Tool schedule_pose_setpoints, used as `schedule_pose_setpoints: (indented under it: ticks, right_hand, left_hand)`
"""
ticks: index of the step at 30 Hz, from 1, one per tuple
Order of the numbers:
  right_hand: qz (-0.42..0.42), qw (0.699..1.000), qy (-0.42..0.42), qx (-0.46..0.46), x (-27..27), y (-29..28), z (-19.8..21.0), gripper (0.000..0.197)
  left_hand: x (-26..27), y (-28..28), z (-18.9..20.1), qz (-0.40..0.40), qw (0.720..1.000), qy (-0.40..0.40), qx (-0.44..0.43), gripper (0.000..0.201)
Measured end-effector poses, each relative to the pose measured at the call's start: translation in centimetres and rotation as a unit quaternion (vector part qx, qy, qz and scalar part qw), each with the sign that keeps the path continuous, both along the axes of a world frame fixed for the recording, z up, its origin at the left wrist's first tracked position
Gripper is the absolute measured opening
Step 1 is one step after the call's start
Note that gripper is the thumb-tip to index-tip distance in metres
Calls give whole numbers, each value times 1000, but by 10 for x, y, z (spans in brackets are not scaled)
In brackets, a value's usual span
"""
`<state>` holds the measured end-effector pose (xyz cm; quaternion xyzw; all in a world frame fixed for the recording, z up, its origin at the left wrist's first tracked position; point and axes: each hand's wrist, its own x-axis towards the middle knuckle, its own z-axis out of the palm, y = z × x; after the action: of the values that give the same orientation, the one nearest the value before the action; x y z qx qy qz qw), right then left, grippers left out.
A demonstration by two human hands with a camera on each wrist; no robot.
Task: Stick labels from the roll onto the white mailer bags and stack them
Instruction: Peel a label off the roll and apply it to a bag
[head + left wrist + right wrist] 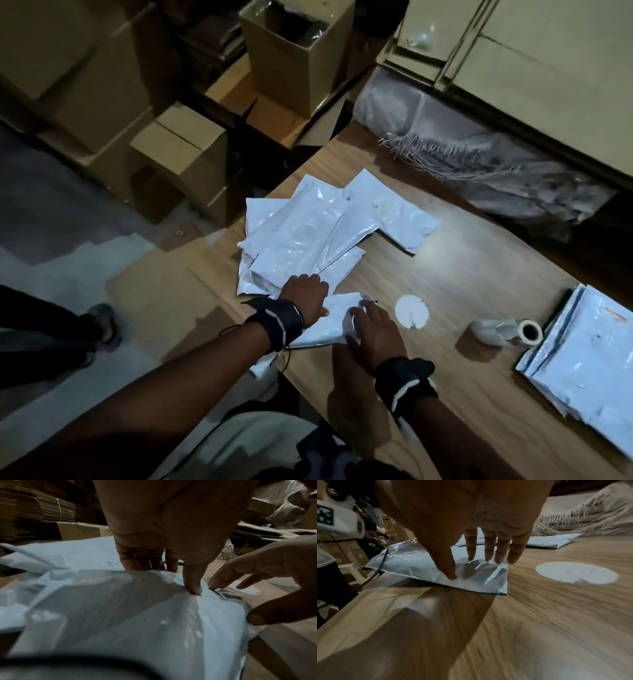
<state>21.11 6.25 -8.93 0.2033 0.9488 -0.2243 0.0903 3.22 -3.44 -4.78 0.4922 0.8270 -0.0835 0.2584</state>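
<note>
A white mailer bag (pixel 330 325) (pixel 137 615) (pixel 412 566) lies across the front-left edge of the wooden table (pixel 462 270). My left hand (pixel 305 293) (pixel 173 568) holds its far edge, fingers curled behind it and the thumb on top. The right hand (pixel 368 320) (pixel 469 566) (pixel 257 574) lies flat on the bag's right end with straight fingers. The label roll (pixel 524 332) lies on its side to the right, untouched. A loose pile of white bags (pixel 301 236) sits behind my left hand. A neater stack of bags (pixel 582 370) is at the far right.
A round white disc (pixel 411 311) (pixel 576 573) lies flat on the table right of my hands. Folded woven sacks (pixel 479 164) line the table's back edge. Cardboard boxes (pixel 185 154) stand on the floor to the left, where another person's legs (pixel 51 335) are.
</note>
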Motion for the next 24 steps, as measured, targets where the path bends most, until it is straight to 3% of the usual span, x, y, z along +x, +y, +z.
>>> schedule_pose_setpoints:
  ticks: [6,8,12,14,17,18,21,24]
  right_hand:
    - [-51,995,77,22,10,-4,10,22]
    - [-55,994,91,15,14,-5,16,33]
    - [-132,987,5,-91,20,-9,31,58]
    - [-209,959,-8,-191,18,-10,37,55]
    - [-323,873,56,-361,16,-8,42,40]
    - [-348,847,83,-393,16,-6,41,36]
    - [-405,801,115,-425,18,-1,38,29]
    - [-431,781,136,-431,29,4,34,29]
  left_hand:
    - [-3,1,5,28,992,-122,28,35]
    - [-6,-2,8,54,979,-189,52,32]
    - [-8,-5,12,175,935,-272,144,36]
    - [-5,-3,17,239,899,-321,179,37]
    - [1,0,19,296,843,-394,215,42]
    - [3,1,20,301,837,-401,220,41]
    - [9,6,18,292,843,-394,219,35]
    - [19,10,14,245,872,-375,197,28]
